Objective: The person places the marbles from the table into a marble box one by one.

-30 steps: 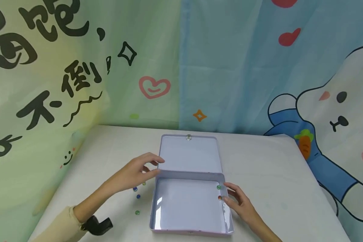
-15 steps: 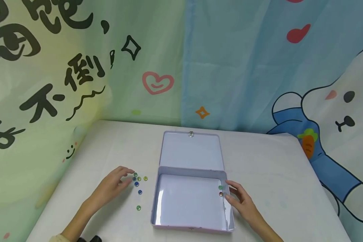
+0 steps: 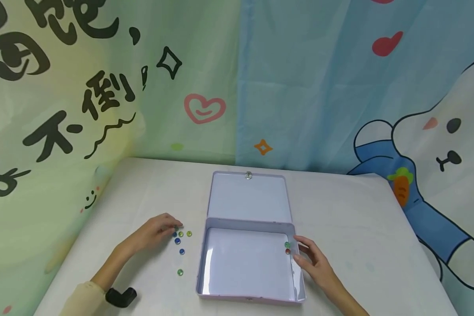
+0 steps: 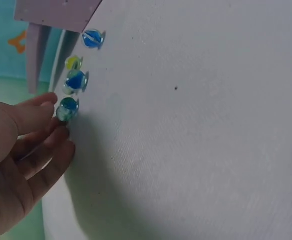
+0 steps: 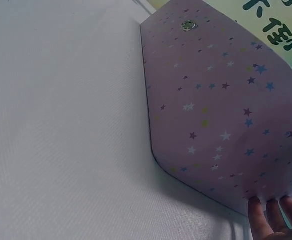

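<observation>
A lilac tin box [image 3: 245, 298] lies with its hinged lid [image 3: 249, 197] folded back; stars cover its outside in the right wrist view. Inside, a green marble [image 3: 287, 245] and an orange-red marble [image 3: 287, 251] sit by the right wall. To the box's left, my left hand [image 3: 152, 231] reaches several glass marbles, its fingertips beside a blue-green marble [image 4: 67, 109] and partly covering the group in the head view. No firm grip on it shows. My right hand [image 3: 317, 267] touches the box's right side; its fingers [image 5: 260, 220] reach the starred wall.
Loose marbles on the white cloth [image 3: 355, 237] include a yellow marble [image 3: 189, 234], a blue marble [image 3: 182, 251] and a green marble [image 3: 180, 272] closer to the front. A printed curtain [image 3: 300, 87] hangs behind the table. A black device [image 3: 120, 297] is at my left wrist.
My left hand has gone from the box's left edge down and left to the marbles, then slightly right over the farthest. Inside, the orange-red marble has shifted closer to the green one.
</observation>
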### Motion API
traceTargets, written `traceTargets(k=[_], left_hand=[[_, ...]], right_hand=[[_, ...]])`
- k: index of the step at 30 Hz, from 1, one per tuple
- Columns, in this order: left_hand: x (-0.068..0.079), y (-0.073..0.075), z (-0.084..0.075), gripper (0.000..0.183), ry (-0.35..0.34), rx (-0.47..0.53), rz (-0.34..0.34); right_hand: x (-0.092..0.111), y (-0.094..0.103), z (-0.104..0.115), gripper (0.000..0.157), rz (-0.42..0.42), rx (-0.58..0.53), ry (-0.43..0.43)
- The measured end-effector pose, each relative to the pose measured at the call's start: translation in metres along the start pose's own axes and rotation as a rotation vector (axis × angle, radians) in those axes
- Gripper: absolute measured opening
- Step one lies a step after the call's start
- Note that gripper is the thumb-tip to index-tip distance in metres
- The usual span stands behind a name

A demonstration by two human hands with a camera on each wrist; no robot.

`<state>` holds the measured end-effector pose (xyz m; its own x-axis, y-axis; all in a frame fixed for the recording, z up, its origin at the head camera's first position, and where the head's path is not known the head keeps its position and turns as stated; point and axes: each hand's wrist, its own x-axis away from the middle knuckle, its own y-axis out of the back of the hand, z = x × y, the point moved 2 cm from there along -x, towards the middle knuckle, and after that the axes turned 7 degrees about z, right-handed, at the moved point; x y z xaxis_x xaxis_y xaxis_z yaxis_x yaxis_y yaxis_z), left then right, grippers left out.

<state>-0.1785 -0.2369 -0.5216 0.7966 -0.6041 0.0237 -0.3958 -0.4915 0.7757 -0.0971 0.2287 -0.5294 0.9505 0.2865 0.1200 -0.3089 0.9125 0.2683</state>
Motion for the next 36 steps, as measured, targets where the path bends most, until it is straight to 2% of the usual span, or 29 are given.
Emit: traceTargets(k=[15, 22, 27, 36], left_hand=[[-0.005, 0.002, 0.008, 0.017, 0.005, 0.01, 0.036], [-0.007, -0.001, 0.012, 0.014, -0.061, -0.03, 0.0], [-0.006, -0.001, 0.013, 0.012, -0.083, -0.031, -0.01], [-0.006, 0.005, 0.011, 0.013, 0.014, 0.011, 0.004]], right_hand=[[0.0, -0.001, 0.001, 0.049, -0.01, 0.021, -0.005], [0.0, 0.0, -0.001, 0.049, -0.008, 0.024, 0.018], [0.0, -0.001, 0.0, 0.048, -0.014, 0.034, 0.012], [0.0, -0.001, 0.0, 0.048, -0.02, 0.043, -0.018]])
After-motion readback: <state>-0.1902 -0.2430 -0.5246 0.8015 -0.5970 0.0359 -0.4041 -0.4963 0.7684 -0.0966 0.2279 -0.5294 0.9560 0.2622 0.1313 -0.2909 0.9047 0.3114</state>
